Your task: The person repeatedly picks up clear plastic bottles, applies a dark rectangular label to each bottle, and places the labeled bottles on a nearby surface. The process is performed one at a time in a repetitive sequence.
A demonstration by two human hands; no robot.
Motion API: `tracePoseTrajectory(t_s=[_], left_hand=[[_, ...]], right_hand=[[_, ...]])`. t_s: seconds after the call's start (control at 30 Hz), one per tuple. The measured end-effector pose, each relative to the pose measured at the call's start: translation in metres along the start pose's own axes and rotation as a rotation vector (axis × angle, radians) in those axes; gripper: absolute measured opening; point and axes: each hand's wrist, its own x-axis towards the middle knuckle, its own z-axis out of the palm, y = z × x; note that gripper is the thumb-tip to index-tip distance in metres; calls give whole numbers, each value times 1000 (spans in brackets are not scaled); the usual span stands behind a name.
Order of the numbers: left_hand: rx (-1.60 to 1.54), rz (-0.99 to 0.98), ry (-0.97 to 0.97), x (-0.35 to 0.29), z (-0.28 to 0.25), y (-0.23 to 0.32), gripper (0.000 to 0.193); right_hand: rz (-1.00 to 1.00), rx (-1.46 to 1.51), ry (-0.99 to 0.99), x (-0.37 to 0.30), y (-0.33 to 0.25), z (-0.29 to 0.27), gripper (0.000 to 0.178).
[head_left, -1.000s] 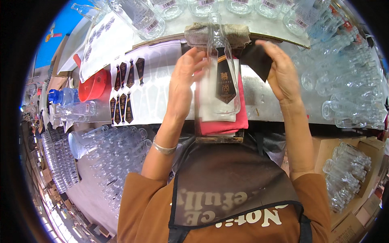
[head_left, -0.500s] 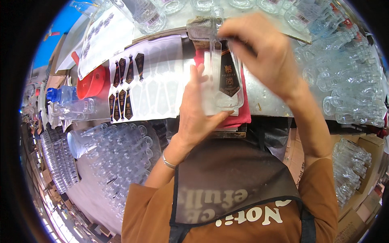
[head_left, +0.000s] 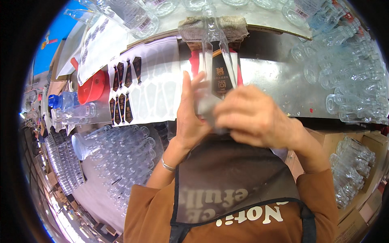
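A clear glass bottle (head_left: 207,52) lies with its neck toward the far side, on a folded grey rag (head_left: 237,30). A black, pointed label with gold print (head_left: 221,71) shows on the bottle's body. My left hand (head_left: 189,115) stands beside the bottle's lower left side, index finger and thumb apart, the other fingers blurred. Over the bottle's near end is my right hand (head_left: 255,117), its fingers curled together. A smeared greyish-white patch (head_left: 206,106) lies between the hands; what it is cannot be made out. The bottle's base is hidden.
A sheet of black tie-shaped labels (head_left: 156,81) lies to the left, near a red plastic container (head_left: 92,87). Clear bottles (head_left: 342,77) crowd the table's right side, and more bottles (head_left: 121,158) stand in rows below left. A cardboard box (head_left: 368,162) of bottles sits lower right.
My right hand has come down from the bottle's neck to its near end. The neck and the rag now show more fully. The left hand has stayed near the bottle's left side.
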Motion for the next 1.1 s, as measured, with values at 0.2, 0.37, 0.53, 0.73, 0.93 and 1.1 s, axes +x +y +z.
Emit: tracePoseTrajectory(t_s=[0.2, 0.37, 0.53, 0.73, 0.93, 1.1], left_hand=[[9, -29, -18, 6, 2, 5, 121], [0, -14, -16, 3, 0, -3, 119], [40, -18, -6, 3, 1, 6, 117], [-4, -73, 17, 2, 6, 9, 120], [238, 59, 52, 8, 13, 10, 109], [-322, -88, -22, 22, 12, 21, 121]], right_hand=[[376, -87, 385, 45, 79, -43, 21], [59, 79, 106, -23, 22, -4, 27], [195, -27, 130, 18, 23, -24, 20], [65, -390, 197, 42, 41, -21, 20], [324, 214, 54, -26, -16, -14, 25], [971, 764, 336, -60, 47, -12, 58]])
